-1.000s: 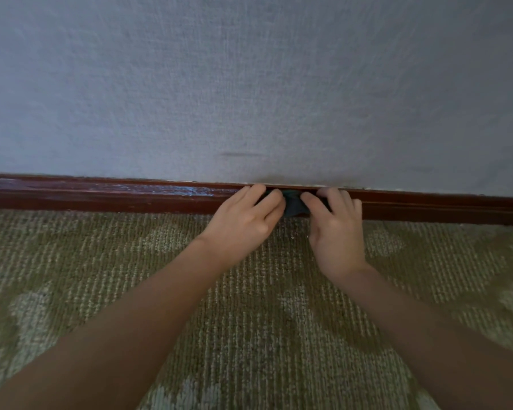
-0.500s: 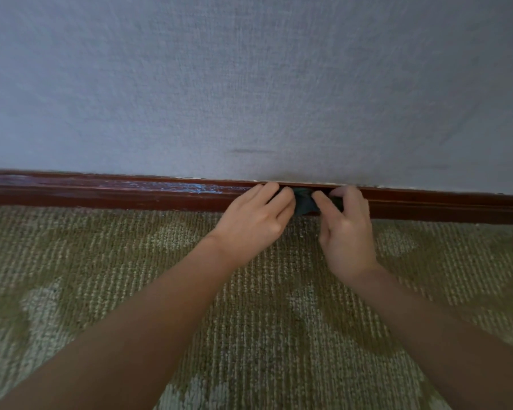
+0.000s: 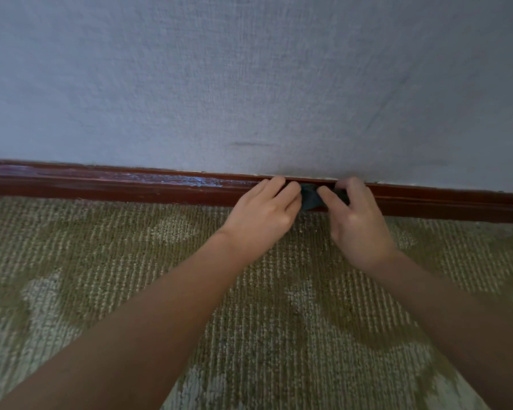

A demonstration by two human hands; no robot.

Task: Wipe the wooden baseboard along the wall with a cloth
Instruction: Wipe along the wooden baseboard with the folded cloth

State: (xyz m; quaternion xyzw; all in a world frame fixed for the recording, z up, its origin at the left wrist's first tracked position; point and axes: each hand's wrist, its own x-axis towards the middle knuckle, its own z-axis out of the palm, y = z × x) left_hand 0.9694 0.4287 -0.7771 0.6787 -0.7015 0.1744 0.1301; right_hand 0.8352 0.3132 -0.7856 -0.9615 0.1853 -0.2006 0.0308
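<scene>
We find the wiping step in hand. A small dark cloth [image 3: 310,198], bunched, lies against the face of the wooden baseboard [image 3: 101,184], just right of the middle of its visible run, where the wall [image 3: 249,84] meets the carpet [image 3: 249,321]. The left hand [image 3: 264,214] lays fairly straight fingers over the cloth's left end and presses it to the wood; its thumb is hidden. The right hand [image 3: 356,223] has its fingers curled over the board's top edge and appears to pinch the cloth's right end. The hands sit close together, with only a sliver of cloth showing between them. The board left of the hands bears pale bluish streaks; we cannot tell whether these are damp or wear. In our judgement the next move calls for a steady slide along the board, keeping pressure even and the cloth flat on the face and top edge, clear of the carpet pile.
</scene>
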